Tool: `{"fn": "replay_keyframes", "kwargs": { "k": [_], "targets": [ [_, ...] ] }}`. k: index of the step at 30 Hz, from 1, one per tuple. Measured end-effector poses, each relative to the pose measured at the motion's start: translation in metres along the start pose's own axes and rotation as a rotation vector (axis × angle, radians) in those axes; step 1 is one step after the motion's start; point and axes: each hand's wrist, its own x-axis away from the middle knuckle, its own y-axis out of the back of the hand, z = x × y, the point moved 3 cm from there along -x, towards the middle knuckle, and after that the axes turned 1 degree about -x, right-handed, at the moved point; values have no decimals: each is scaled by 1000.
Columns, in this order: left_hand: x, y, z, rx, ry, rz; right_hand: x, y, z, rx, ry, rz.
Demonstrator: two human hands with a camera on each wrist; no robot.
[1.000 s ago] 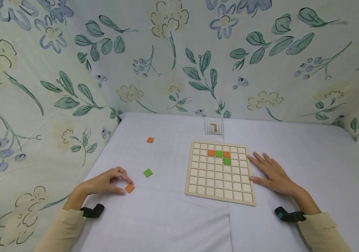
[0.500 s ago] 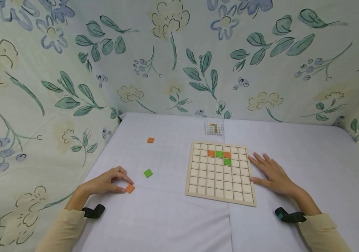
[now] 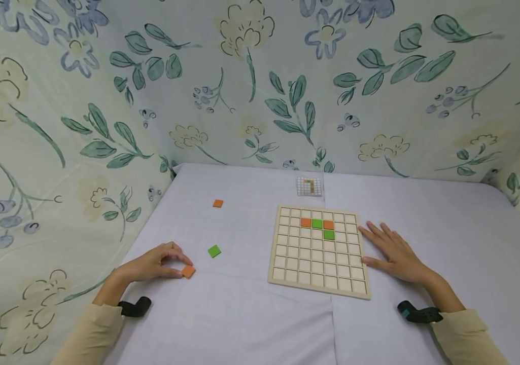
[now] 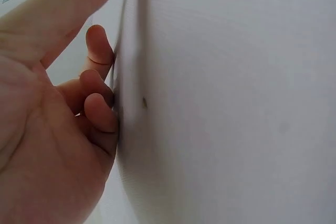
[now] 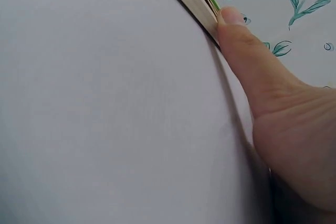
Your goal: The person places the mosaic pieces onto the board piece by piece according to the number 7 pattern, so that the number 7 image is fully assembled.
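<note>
Grid board (image 3: 317, 255): 4 tiles in; R wrist view gets only an edge sliver, rest cut off.
R hand (image 3: 394, 256): board's 3 o'clock, fingers spread, thumb agst edge, gripping nothing.
L hand (image 3: 152, 264): well off at board's 9, thumb + index pinching orange tile (image 3: 188, 271); pinch cut off in L wrist view.
Card (image 3: 309, 186): board's 12, details too small.
Loose: green tile (image 3: 214, 251), pinched one's 2 o'clock, nr; 2nd orange (image 3: 217, 203), its 1, further.

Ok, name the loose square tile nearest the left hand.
The nearer orange square tile, touched by the left hand; the green square tile and farther orange tile lie untouched.
</note>
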Motion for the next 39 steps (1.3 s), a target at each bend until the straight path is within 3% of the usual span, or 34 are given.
{"fn": "replay_keyframes", "kwargs": {
  "k": [6, 12, 25, 30, 39],
  "targets": [
    [0, 4, -1, 8, 23, -38, 0, 1, 2, -6, -9, 7],
    [-5, 10, -3, 40, 88, -91, 1, 3, 4, -9, -7, 7],
    [-35, 7, -37, 112, 203, -227, 1, 2, 3, -8, -12, 7],
    [-47, 2, -49, 134, 211, -258, 1, 1, 2, -1, -24, 12],
    [-70, -12, -75, 160, 168, -267, 1, -1, 0, -10, -28, 15]
  ]
}}
